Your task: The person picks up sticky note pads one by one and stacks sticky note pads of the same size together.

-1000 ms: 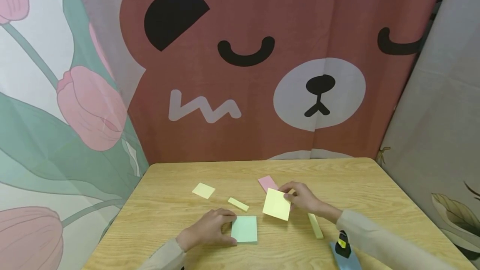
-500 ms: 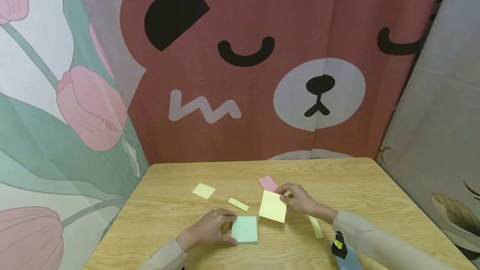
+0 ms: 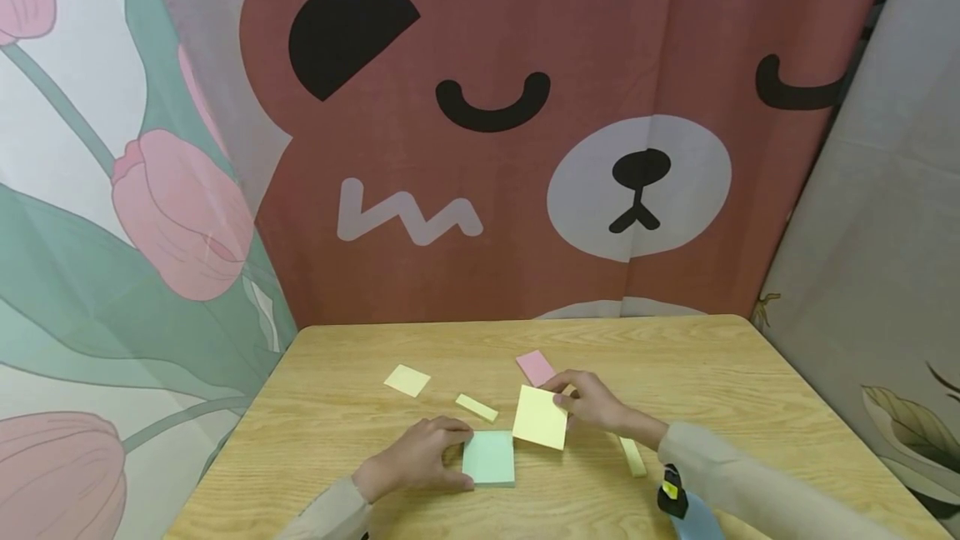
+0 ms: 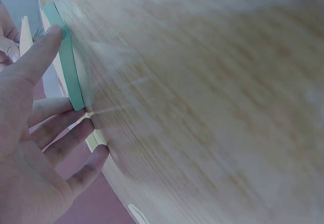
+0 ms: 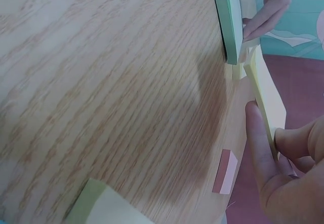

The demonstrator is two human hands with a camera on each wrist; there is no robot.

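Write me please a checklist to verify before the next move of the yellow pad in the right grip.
1. Right grip pinches yellow pad: ok.
2. Left grip holds green pad at its left side: ok.
3. Green pad rests on table: ok.
4. Yellow pad lined up over green pad: not ok, it is beside it and tilted.
5. Yellow pad's exact height above table: cannot tell.

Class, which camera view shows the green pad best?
The head view: the green pad shows nearly its whole top. Left wrist: mainly an edge, partly behind fingers. Right wrist: only a slanted, side-on look.
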